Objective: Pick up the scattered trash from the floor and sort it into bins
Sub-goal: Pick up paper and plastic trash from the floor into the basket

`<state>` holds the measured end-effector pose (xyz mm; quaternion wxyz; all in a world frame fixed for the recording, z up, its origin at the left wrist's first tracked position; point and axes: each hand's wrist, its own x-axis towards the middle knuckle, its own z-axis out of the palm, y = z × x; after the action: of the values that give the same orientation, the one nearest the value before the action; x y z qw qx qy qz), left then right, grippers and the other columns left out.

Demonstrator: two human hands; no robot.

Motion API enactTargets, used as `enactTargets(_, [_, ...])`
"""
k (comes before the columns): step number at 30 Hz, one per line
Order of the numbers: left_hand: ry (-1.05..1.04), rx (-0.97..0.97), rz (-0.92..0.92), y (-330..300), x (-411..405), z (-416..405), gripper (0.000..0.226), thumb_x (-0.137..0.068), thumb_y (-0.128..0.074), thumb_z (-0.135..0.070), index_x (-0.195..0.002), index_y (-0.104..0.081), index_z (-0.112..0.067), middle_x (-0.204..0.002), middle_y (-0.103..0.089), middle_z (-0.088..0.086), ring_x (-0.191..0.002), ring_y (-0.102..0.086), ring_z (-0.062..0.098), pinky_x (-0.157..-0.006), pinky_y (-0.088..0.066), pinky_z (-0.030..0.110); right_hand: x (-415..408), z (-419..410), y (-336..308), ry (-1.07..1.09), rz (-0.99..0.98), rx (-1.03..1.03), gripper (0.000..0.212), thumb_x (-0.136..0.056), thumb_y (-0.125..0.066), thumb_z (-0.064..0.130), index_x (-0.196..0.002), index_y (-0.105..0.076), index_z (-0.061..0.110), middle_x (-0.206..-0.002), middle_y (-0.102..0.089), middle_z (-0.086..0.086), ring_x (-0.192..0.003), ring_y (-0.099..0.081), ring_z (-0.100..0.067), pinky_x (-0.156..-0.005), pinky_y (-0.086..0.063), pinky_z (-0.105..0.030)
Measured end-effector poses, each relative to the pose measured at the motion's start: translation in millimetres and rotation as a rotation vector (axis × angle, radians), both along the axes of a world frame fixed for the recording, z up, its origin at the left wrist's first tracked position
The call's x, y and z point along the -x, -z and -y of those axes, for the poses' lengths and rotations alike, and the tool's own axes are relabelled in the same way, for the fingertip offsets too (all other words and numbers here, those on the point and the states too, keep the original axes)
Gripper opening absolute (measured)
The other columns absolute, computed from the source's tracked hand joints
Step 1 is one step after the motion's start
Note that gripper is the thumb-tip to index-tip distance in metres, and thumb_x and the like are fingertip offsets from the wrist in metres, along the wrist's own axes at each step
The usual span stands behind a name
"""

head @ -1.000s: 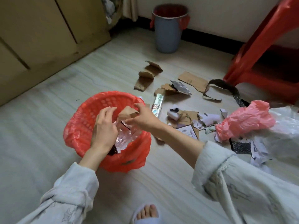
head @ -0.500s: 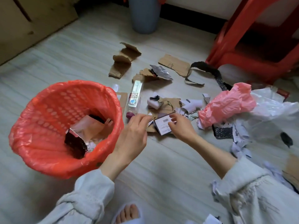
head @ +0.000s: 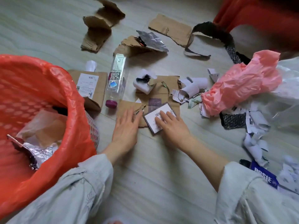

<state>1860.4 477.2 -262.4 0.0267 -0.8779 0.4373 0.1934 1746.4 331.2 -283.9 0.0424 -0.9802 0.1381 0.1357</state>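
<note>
Both hands lie flat with fingers straight and slightly spread, gripping nothing. The right hand presses on a white card; the left hand rests on the torn cardboard beside it. Left of them, the red bin already holds foil and paper. Most remains on the floor: a bottle, cardboard, paper scraps and a pink bag to the right.

Left hand: palm down, fingers straight and together, flat, forearm reaching forward out of a pale sleeve. Right hand: palm down, fingers extended and slightly spread, pressing flat; bare forearm angles in from the right.
</note>
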Motion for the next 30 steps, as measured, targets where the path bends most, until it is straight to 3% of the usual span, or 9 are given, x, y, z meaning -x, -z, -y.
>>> enactTargets(4, [-0.03,-0.049,-0.043,12,-6,6,0.078,-0.086,-0.043,-0.013,-0.147,0.002,-0.033,-0.155,0.004,0.014,-0.143,0.003,0.032,-0.116,-0.006,0.046,15,2,2,-0.031,0.056,0.026,0.052,-0.043,-0.082,0.022,-0.092,-0.068,0.015,-0.102,-0.068,-0.009,-0.079,-0.066,-0.026,-0.05,-0.048,-0.025])
enactTargets(8, [0.0,-0.074,-0.038,11,4,-1,0.072,-0.088,-0.045,-0.021,-0.147,-0.004,-0.027,-0.156,0.002,0.011,-0.143,-0.001,0.031,-0.116,-0.01,0.045,27,-7,4,0.046,0.02,0.032,0.056,-0.043,-0.083,0.038,-0.089,-0.064,0.014,-0.095,-0.066,-0.003,-0.075,-0.063,-0.025,-0.054,-0.048,-0.029])
enactTargets(12, [0.001,-0.004,0.081,10,9,-4,0.056,-0.088,-0.044,-0.026,-0.141,-0.027,-0.02,-0.152,-0.016,0.013,-0.139,-0.018,0.03,-0.112,-0.019,0.043,39,-18,6,0.056,0.056,0.103,0.054,-0.054,-0.078,0.023,-0.102,-0.057,0.011,-0.089,-0.064,-0.004,-0.072,-0.061,-0.026,-0.051,-0.043,-0.029])
enactTargets(15, [0.035,0.125,0.213,15,5,7,0.043,-0.077,-0.062,-0.022,-0.119,-0.054,-0.012,-0.122,-0.052,0.017,-0.111,-0.05,0.032,-0.092,-0.041,0.043,40,-19,7,0.03,0.061,0.184,0.043,-0.06,-0.068,0.017,-0.102,-0.063,0.008,-0.091,-0.067,-0.008,-0.069,-0.061,-0.026,-0.047,-0.042,-0.027])
enactTargets(18, [0.029,0.103,0.319,15,0,19,0.028,-0.065,-0.074,-0.015,-0.091,-0.062,-0.013,-0.085,-0.059,0.009,-0.078,-0.056,0.029,-0.065,-0.044,0.034,42,-22,6,0.005,0.075,0.218,0.04,-0.061,-0.062,0.015,-0.099,-0.068,0.007,-0.091,-0.067,-0.011,-0.068,-0.061,-0.027,-0.049,-0.043,-0.028])
enactTargets(21, [0.007,-0.021,0.341,14,-3,30,0.016,-0.081,-0.062,-0.019,-0.096,-0.06,-0.014,-0.096,-0.057,0.007,-0.091,-0.051,0.026,-0.071,-0.038,0.034,44,-23,7,-0.014,0.101,0.227,0.033,-0.061,-0.066,0.012,-0.093,-0.065,0.007,-0.086,-0.064,-0.011,-0.075,-0.061,-0.029,-0.061,-0.048,-0.034])
enactTargets(23, [-0.009,-0.044,0.37,20,-5,33,0.017,-0.089,-0.051,-0.021,-0.103,-0.058,-0.014,-0.104,-0.054,0.006,-0.098,-0.047,0.025,-0.075,-0.034,0.034,41,-22,7,0.02,0.083,0.168,0.031,-0.061,-0.069,0.014,-0.09,-0.062,0.006,-0.099,-0.064,-0.015,-0.094,-0.062,-0.032,-0.072,-0.051,-0.043])
enactTargets(27, [-0.04,0.014,0.391,20,-8,36,0.005,-0.075,-0.07,-0.016,-0.077,-0.066,-0.013,-0.079,-0.059,0.005,-0.079,-0.053,0.024,-0.064,-0.037,0.03,35,-15,9,0.065,-0.009,0.019,0.049,-0.061,-0.078,0.032,-0.097,-0.059,0.005,-0.118,-0.062,-0.021,-0.104,-0.061,-0.035,-0.072,-0.055,-0.04])
enactTargets(30, [-0.065,0.129,0.344,22,-11,34,0.009,-0.065,-0.073,-0.006,-0.066,-0.064,-0.007,-0.07,-0.057,0.011,-0.07,-0.053,0.029,-0.06,-0.037,0.032,33,-12,11,0.023,0.002,0.075,0.047,-0.071,-0.063,0.02,-0.113,-0.05,0.002,-0.116,-0.062,-0.023,-0.101,-0.063,-0.037,-0.067,-0.055,-0.038])
